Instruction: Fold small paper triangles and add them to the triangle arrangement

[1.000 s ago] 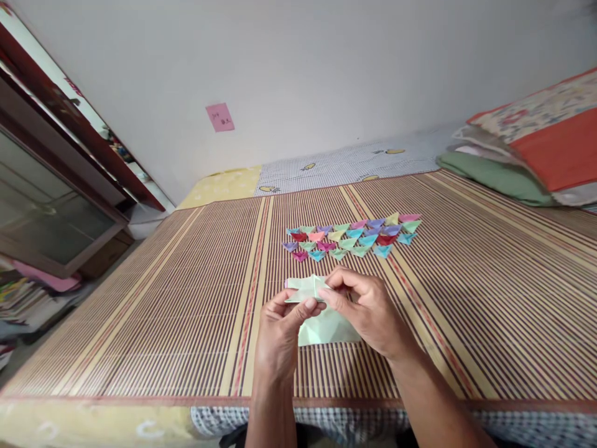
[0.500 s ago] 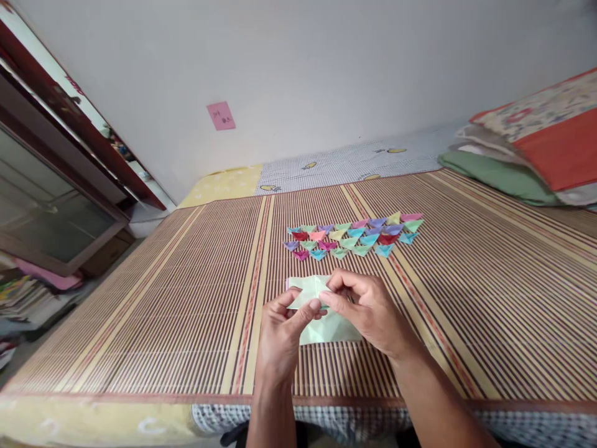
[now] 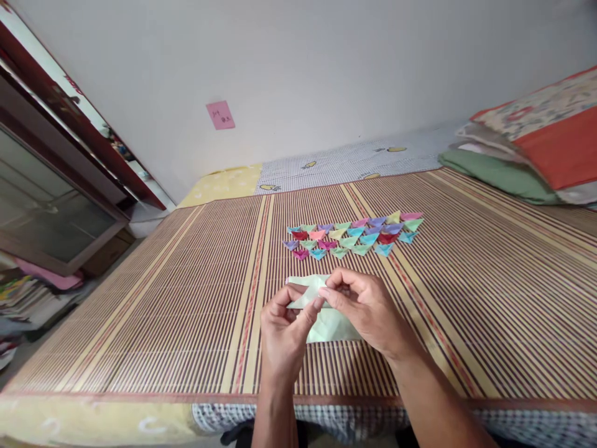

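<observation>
Both hands hold a small folded pale green paper (image 3: 305,297) above the striped mat. My left hand (image 3: 285,326) pinches its left and lower part between thumb and fingers. My right hand (image 3: 366,305) grips its right side, thumb and index finger close to the left thumb. Beneath the hands lies a pale green sheet (image 3: 333,326), partly hidden by them. Beyond it, several small folded paper pieces (image 3: 349,242) in many colours lie in rows on the mat.
The bamboo mat (image 3: 186,298) covers the bed. Folded bedding (image 3: 555,143) with a green cloth is piled at the right. A pink note (image 3: 221,115) sticks to the wall. At the left stands a glass-fronted cabinet (image 3: 46,199).
My left thumb has shifted slightly up and right along the paper, closer to the right thumb. The held paper's folds have changed a little. The rows of pieces have not moved.
</observation>
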The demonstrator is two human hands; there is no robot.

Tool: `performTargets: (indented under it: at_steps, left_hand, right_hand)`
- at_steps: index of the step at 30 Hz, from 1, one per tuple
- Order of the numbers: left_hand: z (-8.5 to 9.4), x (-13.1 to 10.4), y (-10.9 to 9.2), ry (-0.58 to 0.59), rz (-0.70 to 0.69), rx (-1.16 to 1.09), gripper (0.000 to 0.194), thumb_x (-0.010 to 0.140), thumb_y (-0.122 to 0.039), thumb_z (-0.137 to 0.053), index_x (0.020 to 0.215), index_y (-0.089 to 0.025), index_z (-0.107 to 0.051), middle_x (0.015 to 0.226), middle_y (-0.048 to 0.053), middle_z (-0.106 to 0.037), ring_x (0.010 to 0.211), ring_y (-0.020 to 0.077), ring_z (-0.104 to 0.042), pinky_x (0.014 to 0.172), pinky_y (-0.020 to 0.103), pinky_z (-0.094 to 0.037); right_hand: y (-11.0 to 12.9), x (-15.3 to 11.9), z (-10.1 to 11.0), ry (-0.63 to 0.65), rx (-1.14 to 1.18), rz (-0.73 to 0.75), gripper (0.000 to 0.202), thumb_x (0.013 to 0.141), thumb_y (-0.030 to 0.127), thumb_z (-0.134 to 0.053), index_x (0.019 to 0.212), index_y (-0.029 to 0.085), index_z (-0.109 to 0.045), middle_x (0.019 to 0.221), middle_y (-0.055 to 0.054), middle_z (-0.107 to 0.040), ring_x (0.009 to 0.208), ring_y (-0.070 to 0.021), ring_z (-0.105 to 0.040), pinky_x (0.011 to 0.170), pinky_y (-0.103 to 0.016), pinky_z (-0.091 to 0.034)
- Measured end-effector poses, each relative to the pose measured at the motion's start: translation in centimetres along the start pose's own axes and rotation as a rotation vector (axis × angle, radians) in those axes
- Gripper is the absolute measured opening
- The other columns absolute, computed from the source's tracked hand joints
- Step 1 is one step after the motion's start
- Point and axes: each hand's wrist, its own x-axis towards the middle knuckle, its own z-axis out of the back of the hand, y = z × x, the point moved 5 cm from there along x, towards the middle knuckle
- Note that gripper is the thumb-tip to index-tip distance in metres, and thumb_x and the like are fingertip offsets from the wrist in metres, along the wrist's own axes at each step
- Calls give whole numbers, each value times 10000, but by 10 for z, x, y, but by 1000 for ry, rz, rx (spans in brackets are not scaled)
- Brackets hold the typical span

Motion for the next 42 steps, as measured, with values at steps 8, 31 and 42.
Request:
performTargets:
  at_steps: [8, 31, 42]
  left_hand:
    - [4, -6, -8, 23, -200, 257, 244, 896, -216, -750, 708, -181, -599, 862, 36, -672, 813, 160, -632, 653, 247, -505]
    - [12, -2, 4, -254, -59, -24, 177, 777, -263, -872, 748, -162, -729, 845, 45, -765, 659, 121, -714, 655, 222, -601]
    - [8, -5, -1, -243, -119, 42, 181, 808, -255, -840, 720, -166, -710, 819, 42, -756, 668, 136, -721, 639, 236, -611]
  right_hand:
    - [3, -3, -1, -18, 108, -60, 260, 884, 346, -736, 708, 189, -623, 1053, -71, -710, 909, -198, -685, 762, -305, -510]
    - [11, -6, 5, -254, -109, 106, 219, 893, 279, -717, 703, 209, -634, 778, -27, -698, 703, -173, -626, 650, -292, -486]
    - [9, -6, 7, -279, -161, 82, 213, 868, 288, -729, 693, 213, -632, 721, -27, -696, 714, -196, -649, 666, -321, -491]
